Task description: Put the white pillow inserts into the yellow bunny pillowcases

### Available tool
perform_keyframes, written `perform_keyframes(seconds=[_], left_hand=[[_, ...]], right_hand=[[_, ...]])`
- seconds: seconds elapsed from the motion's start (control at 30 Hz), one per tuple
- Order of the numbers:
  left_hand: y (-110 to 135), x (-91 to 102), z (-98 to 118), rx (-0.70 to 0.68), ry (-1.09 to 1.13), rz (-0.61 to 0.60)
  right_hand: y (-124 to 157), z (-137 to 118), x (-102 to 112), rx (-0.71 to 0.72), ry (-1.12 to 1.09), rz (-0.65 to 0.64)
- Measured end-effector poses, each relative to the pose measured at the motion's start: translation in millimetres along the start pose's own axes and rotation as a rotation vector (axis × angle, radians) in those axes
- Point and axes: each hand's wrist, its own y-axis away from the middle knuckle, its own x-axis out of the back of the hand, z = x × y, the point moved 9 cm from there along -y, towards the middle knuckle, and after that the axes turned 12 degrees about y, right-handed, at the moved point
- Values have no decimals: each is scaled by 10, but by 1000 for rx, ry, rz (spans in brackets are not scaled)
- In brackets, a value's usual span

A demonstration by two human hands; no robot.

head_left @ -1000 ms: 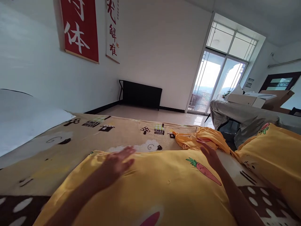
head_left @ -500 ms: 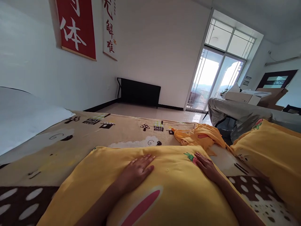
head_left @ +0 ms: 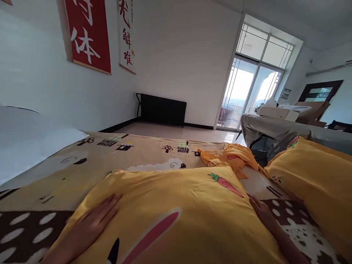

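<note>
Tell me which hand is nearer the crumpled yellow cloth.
Right. The right hand rests at the right edge of the yellow pillow, close to the crumpled yellow cloth; the left hand lies flat on its far left side.

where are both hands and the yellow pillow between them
left hand [head_left: 96, 219], head view, back of the hand
right hand [head_left: 261, 213], head view, back of the hand
yellow pillow [head_left: 181, 194], head view, middle of its top

This is a home bedroom: a bed [head_left: 154, 150] spread with a cartoon sheep blanket [head_left: 143, 148], yellow carrot-print pillows [head_left: 192, 209] on it, a white pillow [head_left: 30, 139] at the left. Red calligraphy scrolls [head_left: 88, 35] hang on the white wall, glass balcony doors [head_left: 247, 97] let in daylight, and cardboard boxes [head_left: 291, 112] sit on a covered bench [head_left: 275, 130].
</note>
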Motion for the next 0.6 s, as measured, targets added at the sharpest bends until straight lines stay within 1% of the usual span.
perform_keyframes(seconds=[0.03,0.07,0.1,0.13,0.17,0.2,0.23,0.27,0.33,0.37,0.4,0.43,0.47,0.5,0.53,0.57,0.6], left_hand=[[59,52,-76,35,-27,-11],[107,106,-132,106,-46,-34],[146,176,-131,188,-55,-49],[173,269,-40,245,-50,-36],[181,353,162,255,-34,-20],[166,440,484,192,-15,17],[145,501,867,113,20,46],[122,510,1285,21,60,36],[82,519,2059,-117,80,58],[68,455,2400,-198,72,15],[63,371,2669,-270,65,-39],[64,290,2827,-308,59,-77],[75,203,2883,-326,52,-112],[98,125,2831,-318,44,-123],[139,57,2683,-291,33,-110],[209,-11,2464,-264,22,-88],[308,-61,2181,-226,6,-41]], right_hand=[[11,-37,78,0,56,44],[31,-112,169,6,119,98],[64,-239,257,27,179,151],[115,-422,331,70,230,193],[184,-663,380,137,270,217],[272,-953,393,228,293,212],[382,-1277,373,336,303,185],[509,-1614,334,444,312,151],[780,-2240,220,631,312,85],[911,-2505,138,719,303,42],[1021,-2711,69,781,285,18],[1107,-2854,-2,828,268,-3],[1169,-2929,-70,859,255,-20],[1208,-2937,-130,875,247,-32],[1226,-2881,-181,875,245,-40],[1227,-2766,-218,861,249,-42],[1213,-2596,-239,831,256,-35]])
